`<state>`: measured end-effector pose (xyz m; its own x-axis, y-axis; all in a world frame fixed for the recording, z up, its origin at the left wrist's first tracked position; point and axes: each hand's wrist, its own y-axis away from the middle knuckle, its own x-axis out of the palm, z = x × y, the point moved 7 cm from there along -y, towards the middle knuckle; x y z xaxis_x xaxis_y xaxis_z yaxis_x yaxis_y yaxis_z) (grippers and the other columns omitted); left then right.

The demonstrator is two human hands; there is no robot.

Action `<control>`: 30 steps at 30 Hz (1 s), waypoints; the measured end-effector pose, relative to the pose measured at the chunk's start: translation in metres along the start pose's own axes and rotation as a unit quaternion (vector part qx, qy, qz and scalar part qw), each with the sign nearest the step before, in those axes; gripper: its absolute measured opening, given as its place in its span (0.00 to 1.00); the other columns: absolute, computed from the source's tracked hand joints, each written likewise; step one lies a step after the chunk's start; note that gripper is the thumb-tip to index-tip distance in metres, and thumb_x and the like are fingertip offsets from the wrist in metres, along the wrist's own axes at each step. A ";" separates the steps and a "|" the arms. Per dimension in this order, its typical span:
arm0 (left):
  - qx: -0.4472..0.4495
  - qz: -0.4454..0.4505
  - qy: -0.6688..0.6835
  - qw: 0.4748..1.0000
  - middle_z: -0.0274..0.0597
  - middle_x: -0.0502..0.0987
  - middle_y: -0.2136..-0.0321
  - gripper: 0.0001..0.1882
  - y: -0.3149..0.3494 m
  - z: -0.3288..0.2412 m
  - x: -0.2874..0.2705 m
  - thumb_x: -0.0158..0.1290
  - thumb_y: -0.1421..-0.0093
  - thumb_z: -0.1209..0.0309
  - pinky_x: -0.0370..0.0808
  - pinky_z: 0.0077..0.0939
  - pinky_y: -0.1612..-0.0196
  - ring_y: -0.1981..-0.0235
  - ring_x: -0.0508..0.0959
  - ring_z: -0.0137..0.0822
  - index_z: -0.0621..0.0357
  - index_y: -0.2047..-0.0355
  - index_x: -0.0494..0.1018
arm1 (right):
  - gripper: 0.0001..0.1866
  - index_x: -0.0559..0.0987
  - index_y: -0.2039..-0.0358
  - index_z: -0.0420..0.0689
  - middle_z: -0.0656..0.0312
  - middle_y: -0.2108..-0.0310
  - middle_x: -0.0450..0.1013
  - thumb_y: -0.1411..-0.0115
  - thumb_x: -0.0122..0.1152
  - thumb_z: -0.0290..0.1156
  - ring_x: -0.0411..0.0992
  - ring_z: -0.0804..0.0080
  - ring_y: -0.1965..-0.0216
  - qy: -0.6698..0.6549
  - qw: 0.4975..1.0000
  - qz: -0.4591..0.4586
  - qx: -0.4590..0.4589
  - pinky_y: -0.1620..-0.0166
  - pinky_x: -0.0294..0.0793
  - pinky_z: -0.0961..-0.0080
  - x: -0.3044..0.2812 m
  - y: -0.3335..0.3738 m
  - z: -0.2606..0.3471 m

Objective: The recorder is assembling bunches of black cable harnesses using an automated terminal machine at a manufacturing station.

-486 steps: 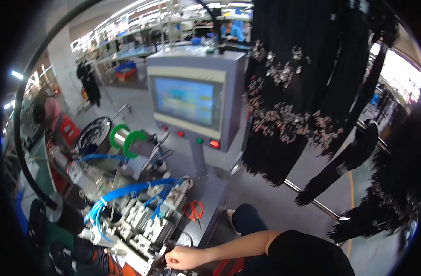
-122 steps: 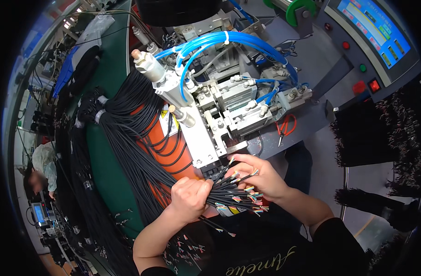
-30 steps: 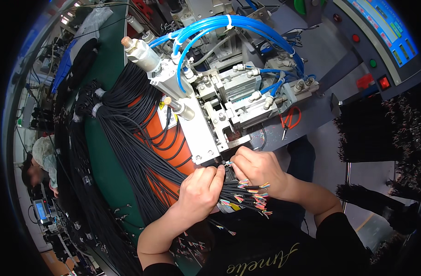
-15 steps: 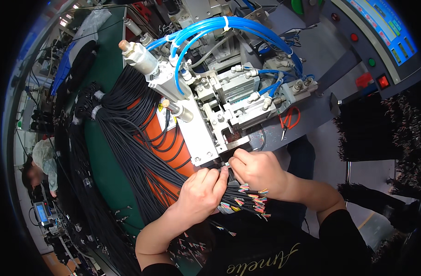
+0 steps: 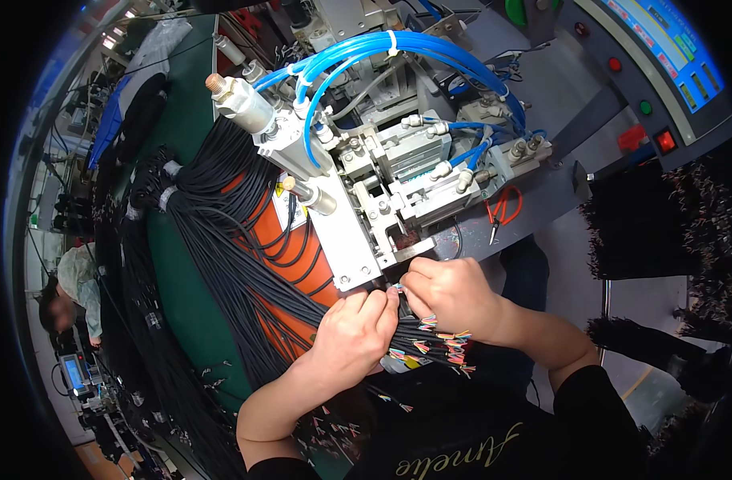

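Left hand [image 5: 354, 330] grasps round black cables [image 5: 242, 292] with multicoloured wire ends [image 5: 457, 344]. Right hand [image 5: 452, 294] pinches thin pale wires [image 5: 397, 286] beside silver metal machine [image 5: 418, 152].

To your left, a green-topped table [image 5: 182, 280] curves away; at your right, a yellow line [image 5: 638, 384] crosses grey floor [image 5: 564, 290]. Small white lights [image 5: 110, 40] shine far left.

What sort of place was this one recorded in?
Probably a factory or workshop floor, judging by the metal machine with its hoses, the thick bundle of black cables and the control screen.
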<state>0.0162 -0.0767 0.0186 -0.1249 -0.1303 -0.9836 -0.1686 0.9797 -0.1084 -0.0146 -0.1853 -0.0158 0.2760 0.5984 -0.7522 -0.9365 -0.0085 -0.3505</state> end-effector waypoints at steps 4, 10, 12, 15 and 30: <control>-0.002 -0.017 0.012 1.000 0.40 0.69 0.69 0.22 0.003 0.001 0.000 0.52 0.50 0.74 0.72 0.26 0.68 0.69 0.72 0.35 0.72 0.54 0.73 | 0.03 0.78 0.74 0.43 0.61 0.75 0.72 0.49 0.63 0.27 0.73 0.63 0.79 -0.033 0.999 -0.019 0.006 0.78 0.72 0.69 0.000 0.002 -0.003; -0.001 -0.025 0.016 1.000 0.40 0.69 0.69 0.23 0.004 0.000 -0.001 0.52 0.50 0.74 0.72 0.26 0.68 0.69 0.71 0.35 0.72 0.53 0.73 | 0.04 0.80 0.71 0.41 0.61 0.73 0.73 0.48 0.65 0.26 0.74 0.65 0.77 -0.055 0.994 -0.090 0.003 0.76 0.73 0.71 -0.005 0.007 0.002; -0.003 -0.018 0.021 1.000 0.40 0.69 0.69 0.23 0.005 0.000 -0.001 0.52 0.50 0.74 0.72 0.27 0.67 0.69 0.71 0.35 0.72 0.53 0.73 | 0.04 0.80 0.71 0.41 0.61 0.73 0.73 0.48 0.65 0.26 0.75 0.65 0.77 -0.049 0.994 -0.099 -0.001 0.76 0.73 0.72 -0.007 0.008 0.003; -0.005 -0.016 0.023 1.000 0.40 0.69 0.69 0.23 0.005 0.000 0.000 0.52 0.50 0.74 0.73 0.27 0.67 0.69 0.72 0.35 0.72 0.53 0.73 | 0.03 0.79 0.72 0.41 0.62 0.74 0.73 0.48 0.64 0.25 0.74 0.65 0.77 -0.043 0.994 -0.097 -0.003 0.76 0.73 0.71 -0.008 0.009 0.004; -0.008 0.008 0.004 1.000 0.40 0.70 0.70 0.23 -0.001 0.002 0.001 0.52 0.50 0.74 0.73 0.27 0.66 0.69 0.72 0.36 0.71 0.53 0.73 | 0.06 0.80 0.68 0.41 0.59 0.70 0.75 0.48 0.65 0.25 0.75 0.64 0.76 -0.091 0.995 -0.032 0.008 0.75 0.75 0.72 -0.003 0.007 -0.007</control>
<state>0.0183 -0.0777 0.0170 -0.1354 -0.1150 -0.9841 -0.1817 0.9793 -0.0894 -0.0201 -0.1929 -0.0201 0.2926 0.7332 -0.6139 -0.9223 0.0467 -0.3837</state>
